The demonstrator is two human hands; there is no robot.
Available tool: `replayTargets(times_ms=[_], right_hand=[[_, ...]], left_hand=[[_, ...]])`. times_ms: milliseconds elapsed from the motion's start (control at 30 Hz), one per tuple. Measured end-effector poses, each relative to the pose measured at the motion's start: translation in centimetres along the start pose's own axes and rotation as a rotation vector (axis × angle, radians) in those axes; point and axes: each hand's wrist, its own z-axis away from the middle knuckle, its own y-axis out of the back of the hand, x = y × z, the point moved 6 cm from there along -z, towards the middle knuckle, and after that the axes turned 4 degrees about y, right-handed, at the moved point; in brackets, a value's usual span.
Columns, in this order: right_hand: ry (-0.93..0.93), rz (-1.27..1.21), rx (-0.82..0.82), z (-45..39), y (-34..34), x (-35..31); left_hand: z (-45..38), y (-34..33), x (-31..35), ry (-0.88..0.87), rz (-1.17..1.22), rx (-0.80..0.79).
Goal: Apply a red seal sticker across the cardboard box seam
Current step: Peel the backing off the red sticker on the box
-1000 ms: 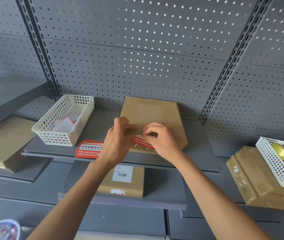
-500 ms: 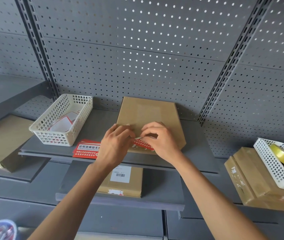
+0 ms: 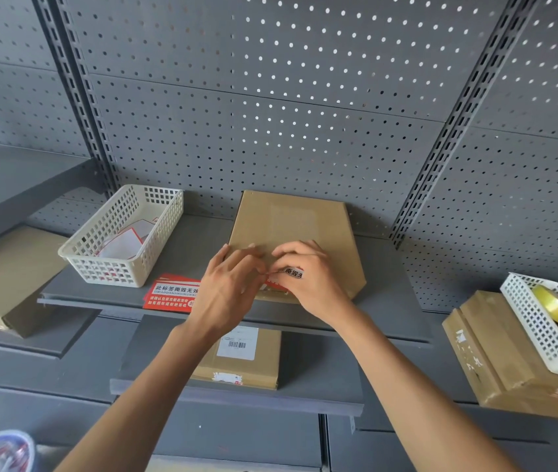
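A flat cardboard box [image 3: 291, 226] lies on the grey shelf [image 3: 195, 247] against the pegboard. Over its near edge both hands hold one red seal sticker [image 3: 279, 279] with white and black print. My left hand [image 3: 229, 287] pinches the sticker's left end between thumb and fingertips. My right hand [image 3: 311, 277] grips its right part, fingers curled over it. The sticker curls upward, so part of its printed face shows above my right fingers. The box seam under the hands is hidden.
A stack of red seal stickers [image 3: 171, 296] lies on the shelf left of the hands. A white basket [image 3: 124, 233] with backing papers stands further left. Another labelled box [image 3: 240, 359] sits on the lower shelf. At right, a basket with yellow tape [image 3: 557, 311] rests on a cardboard box [image 3: 495, 352].
The sticker has been lifted and curled up between the hands, its printed strip now showing above my right fingers. Both hands stay over the box's near edge.
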Motion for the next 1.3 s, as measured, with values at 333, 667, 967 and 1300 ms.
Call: replayTargets(times_ms=[333, 667, 967, 1300], right_hand=[[-0.03, -0.081, -0.021, -0.1, 0.2, 0.3], [-0.095, -0.124, -0.026, 0.2, 1.3, 1.2], [-0.119, -0.074, -0.074, 0.1, 1.6, 1.2], [-0.134, -0.105, -0.083, 0.1, 2.0, 0.5]], left_hand=[[0.4, -0.2, -0.3, 0.002, -0.03, -0.093], [0.3, -0.1, -0.1, 0.036, 0.005, -0.087], [0.3, -0.1, -0.4, 0.056, 0.016, -0.109], [-1.1, -0.3, 1.4, 0.113, -0.131, -0.105]])
